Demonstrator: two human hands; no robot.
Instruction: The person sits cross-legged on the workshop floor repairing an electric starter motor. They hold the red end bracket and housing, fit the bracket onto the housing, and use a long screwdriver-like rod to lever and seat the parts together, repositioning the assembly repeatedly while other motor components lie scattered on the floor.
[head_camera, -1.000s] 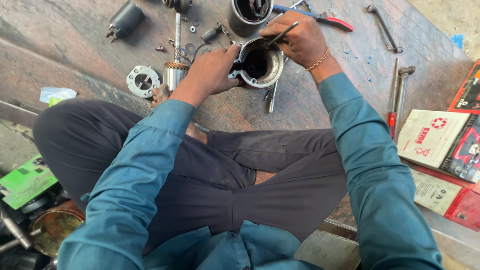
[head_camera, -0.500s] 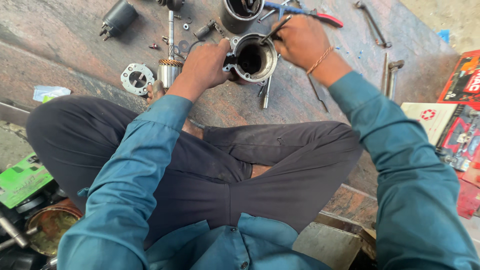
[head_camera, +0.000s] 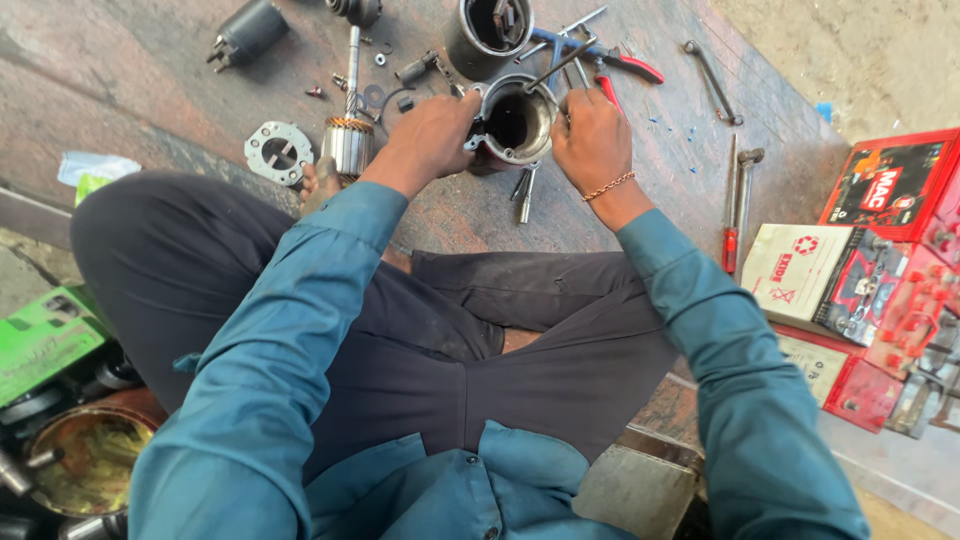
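On stone slab, L to R: round end plate (head_camera: 277, 151) at 9 o'clock, armature (head_camera: 349, 140) beside it, both out and apart. Left hand (head_camera: 432, 135) clamps motor housing (head_camera: 512, 122) at centre; right hand (head_camera: 592, 140) pinches thin rod tool (head_camera: 560, 64) into its open mouth. Pliers (head_camera: 610, 62) at 1 o'clock, screwdriver (head_camera: 730, 215) at 3. Looks mid-job: unit stripped, parts w/ screws not yet refitted.
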